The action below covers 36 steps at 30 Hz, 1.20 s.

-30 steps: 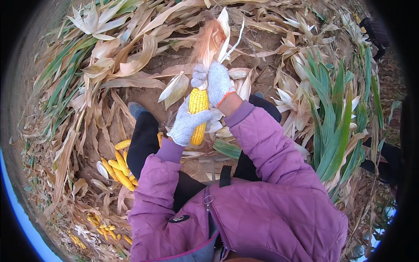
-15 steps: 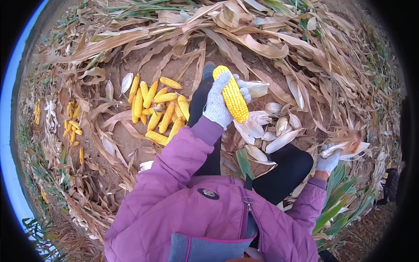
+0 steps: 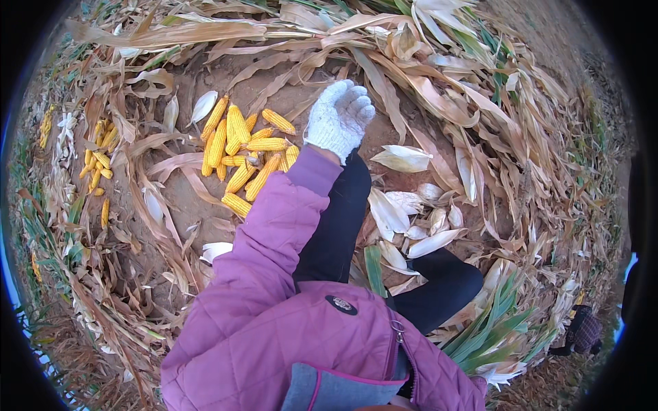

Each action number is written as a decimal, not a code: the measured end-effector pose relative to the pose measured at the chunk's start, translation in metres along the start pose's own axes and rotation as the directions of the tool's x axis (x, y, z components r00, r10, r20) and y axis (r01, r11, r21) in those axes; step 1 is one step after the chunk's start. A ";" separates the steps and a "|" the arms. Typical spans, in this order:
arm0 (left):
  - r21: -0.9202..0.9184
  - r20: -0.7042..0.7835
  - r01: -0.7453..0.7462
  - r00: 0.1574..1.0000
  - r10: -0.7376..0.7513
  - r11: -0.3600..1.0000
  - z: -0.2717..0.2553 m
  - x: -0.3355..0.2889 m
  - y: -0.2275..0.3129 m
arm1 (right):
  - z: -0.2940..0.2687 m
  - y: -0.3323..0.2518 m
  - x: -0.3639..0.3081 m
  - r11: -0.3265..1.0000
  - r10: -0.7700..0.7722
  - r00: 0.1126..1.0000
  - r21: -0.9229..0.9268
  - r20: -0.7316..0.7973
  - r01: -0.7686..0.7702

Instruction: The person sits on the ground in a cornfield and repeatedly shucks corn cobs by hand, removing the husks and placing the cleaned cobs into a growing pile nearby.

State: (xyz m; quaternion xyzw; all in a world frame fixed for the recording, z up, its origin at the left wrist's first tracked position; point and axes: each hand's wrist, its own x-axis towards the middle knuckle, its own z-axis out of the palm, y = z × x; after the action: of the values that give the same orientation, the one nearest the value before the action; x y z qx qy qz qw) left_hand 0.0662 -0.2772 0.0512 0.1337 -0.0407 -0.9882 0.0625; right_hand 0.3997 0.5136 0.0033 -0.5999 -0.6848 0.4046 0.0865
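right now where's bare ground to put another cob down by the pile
Bare dirt shows between the pile of yellow cobs and the gloved left hand, and up behind the pile toward the dry stalks. A smaller patch lies left of the pile's lower end. Right of the dark trouser leg, pale husks crowd the ground.

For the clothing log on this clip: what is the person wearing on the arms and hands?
The left hand wears a white knitted work glove with a ribbed weave. The left sleeve is a purple quilted puffer jacket, with a plain, smooth cuff. The right hand and forearm are out of view.
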 end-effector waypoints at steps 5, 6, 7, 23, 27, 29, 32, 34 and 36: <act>0.180 0.119 0.220 0.963 -0.243 0.959 0.032 0.015 -0.066 | -0.035 0.035 -0.003 0.682 -0.135 0.951 -0.670 0.277 0.292; 0.225 0.122 0.252 0.951 -0.284 0.941 0.041 0.020 -0.079 | -0.049 0.037 0.004 0.546 -0.178 0.911 -0.733 0.371 0.406; 0.331 0.099 0.238 0.954 -0.284 0.913 0.048 0.023 -0.083 | -0.058 0.030 0.013 0.416 -0.195 0.861 -0.755 0.471 0.507; 0.818 0.065 0.201 0.898 -0.435 0.538 0.026 0.060 -0.158 | 0.259 -0.270 -0.094 0.413 -0.316 0.440 -0.296 0.840 0.861; 0.850 -0.031 0.243 0.909 -0.416 0.468 0.028 0.055 -0.168 | 0.377 -0.250 -0.082 0.030 -0.080 0.298 -0.297 0.951 0.954; 0.860 -0.061 0.260 0.907 -0.417 0.440 0.030 0.053 -0.174 | 0.425 -0.236 -0.071 -0.143 -0.086 0.362 -0.371 0.928 0.918; 0.890 -0.089 0.266 0.899 -0.429 0.371 0.033 0.051 -0.182 | 0.477 -0.209 -0.045 -0.133 -0.153 0.395 -0.415 0.906 0.900; 0.901 -0.142 0.294 0.895 -0.423 0.318 0.036 0.050 -0.185 | 0.501 -0.195 -0.042 -0.077 -0.253 0.422 -0.453 0.871 0.888; 0.909 -0.155 0.293 0.897 -0.415 0.295 0.036 0.049 -0.190 | 0.518 -0.181 -0.039 -0.063 -0.279 0.457 -0.491 0.845 0.869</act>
State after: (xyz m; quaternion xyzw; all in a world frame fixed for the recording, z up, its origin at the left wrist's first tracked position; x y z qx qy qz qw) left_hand -0.0116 -0.0938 0.0544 0.0962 -0.5515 -0.7919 -0.2438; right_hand -0.0391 0.2545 -0.2037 -0.0154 -0.9592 -0.0192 -0.2818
